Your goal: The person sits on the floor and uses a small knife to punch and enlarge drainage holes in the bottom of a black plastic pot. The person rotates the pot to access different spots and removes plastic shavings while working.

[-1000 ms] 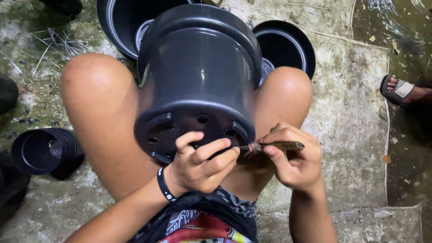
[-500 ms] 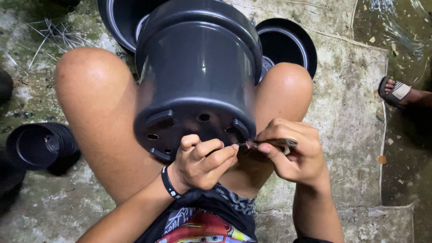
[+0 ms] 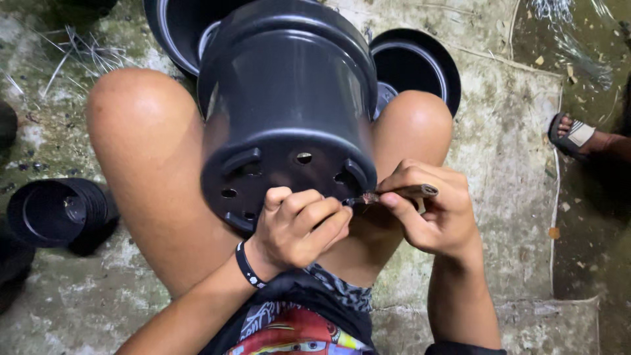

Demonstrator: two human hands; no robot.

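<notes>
Both hands work at the base of a large black plastic flower pot (image 3: 289, 98), which lies on its side between the person's bare knees, its holed bottom turned toward the camera. Curled into a loose fist, the left hand (image 3: 299, 227) presses its fingers against the pot's lower rim (a black wristband (image 3: 248, 265) sits just below it). Closed around a thin brown stick-like tool (image 3: 401, 192), the right hand (image 3: 430, 213) holds the tip at the edge of the pot's base, just beside the left fingers. A stack of smaller black pots (image 3: 59, 213) lies on the concrete floor (image 3: 506, 164) to the left. Another person's sandalled foot (image 3: 578, 137) shows at the right edge.
</notes>
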